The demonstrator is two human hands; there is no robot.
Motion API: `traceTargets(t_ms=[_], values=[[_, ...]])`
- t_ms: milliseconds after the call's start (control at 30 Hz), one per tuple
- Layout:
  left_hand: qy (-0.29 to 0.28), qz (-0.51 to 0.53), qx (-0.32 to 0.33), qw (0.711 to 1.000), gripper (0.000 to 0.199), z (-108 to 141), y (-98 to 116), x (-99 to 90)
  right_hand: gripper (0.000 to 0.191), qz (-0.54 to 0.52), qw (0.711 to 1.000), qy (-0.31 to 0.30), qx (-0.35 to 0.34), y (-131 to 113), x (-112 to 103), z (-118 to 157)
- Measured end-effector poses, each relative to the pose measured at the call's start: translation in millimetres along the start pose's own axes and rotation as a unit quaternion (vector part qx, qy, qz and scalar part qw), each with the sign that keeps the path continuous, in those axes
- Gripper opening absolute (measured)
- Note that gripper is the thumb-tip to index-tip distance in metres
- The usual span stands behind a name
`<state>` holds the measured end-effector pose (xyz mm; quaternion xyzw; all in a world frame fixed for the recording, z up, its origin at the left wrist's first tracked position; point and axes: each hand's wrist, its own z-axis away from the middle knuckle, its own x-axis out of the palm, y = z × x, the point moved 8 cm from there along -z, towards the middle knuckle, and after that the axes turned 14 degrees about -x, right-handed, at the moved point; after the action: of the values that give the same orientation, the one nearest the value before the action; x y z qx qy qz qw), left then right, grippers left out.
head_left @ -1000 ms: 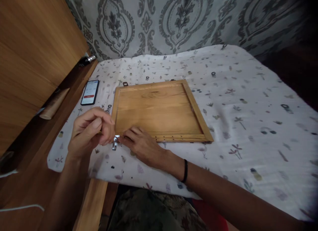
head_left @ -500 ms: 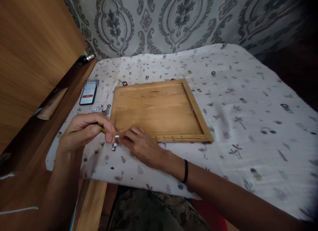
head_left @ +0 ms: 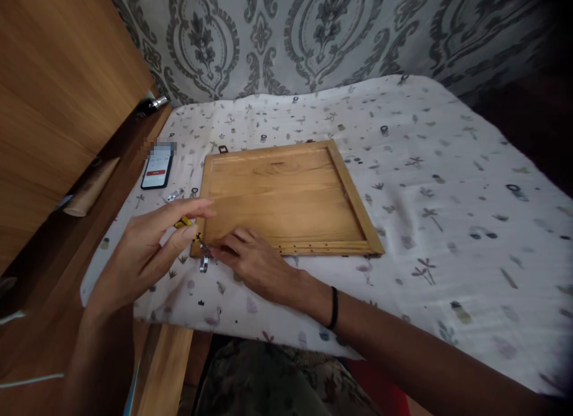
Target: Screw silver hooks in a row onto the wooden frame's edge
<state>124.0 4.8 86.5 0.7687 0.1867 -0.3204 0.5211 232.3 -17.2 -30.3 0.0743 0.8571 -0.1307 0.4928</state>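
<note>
Patterned cloth [head_left: 447, 225]: room to pass, right of the right grip [head_left: 257, 261]
Phone [head_left: 156, 172]: low obstacle beyond the left grip [head_left: 143, 249]
Metal clasp [head_left: 204, 264]: crowds the narrow gap between grips

The left hand [head_left: 145, 243] arches with thumb and forefinger parted; the right hand [head_left: 257, 261] lies low, fingers bent.

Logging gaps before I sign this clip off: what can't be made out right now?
All in the head view:
Yellow-and-black tool: middle hidden by the thumb of the left hand.
Metal fitting: whether the right hand touches it, too small.
Phone: top of screen masked by pixelation.
Left forearm: cut off by the bottom edge.
</note>
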Motion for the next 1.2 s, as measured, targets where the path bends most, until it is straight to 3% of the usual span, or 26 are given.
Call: traceTargets(t_ms=[133, 433, 667, 800, 1000, 1200], values=[[-0.034, -0.074, 0.032, 0.996, 0.043, 2, 5, -11.0, 0.027, 0.001, 1.0, -0.002, -0.001, 1, 2, 1], [0.035, -0.154, 0.036, 0.987, 0.028, -2, 6, -20.7, 0.025, 0.0, 1.0, 0.003, 0.0, 0, 0, 0], [0.034, -0.208, 0.061, 0.976, 0.025, 0, 9, -16.3, 0.024, 0.005, 1.0, 0.0, 0.003, 0, 2, 0], [0.07, -0.209, 0.048, 0.974, 0.033, 5, 12, -23.4, 0.026, 0.003, 1.0, 0.004, -0.001, 0, 3, 1], [0.169, -0.153, -0.005, 0.974, 0.035, 16, 14, -46.9, 0.029, -0.008, 1.0, -0.003, -0.004, -1, 2, 1], [0.145, -0.186, -0.018, 0.972, 0.032, 25, 5, -39.4, 0.037, 0.016, 1.0, -0.007, 0.007, -2, 0, 0]])
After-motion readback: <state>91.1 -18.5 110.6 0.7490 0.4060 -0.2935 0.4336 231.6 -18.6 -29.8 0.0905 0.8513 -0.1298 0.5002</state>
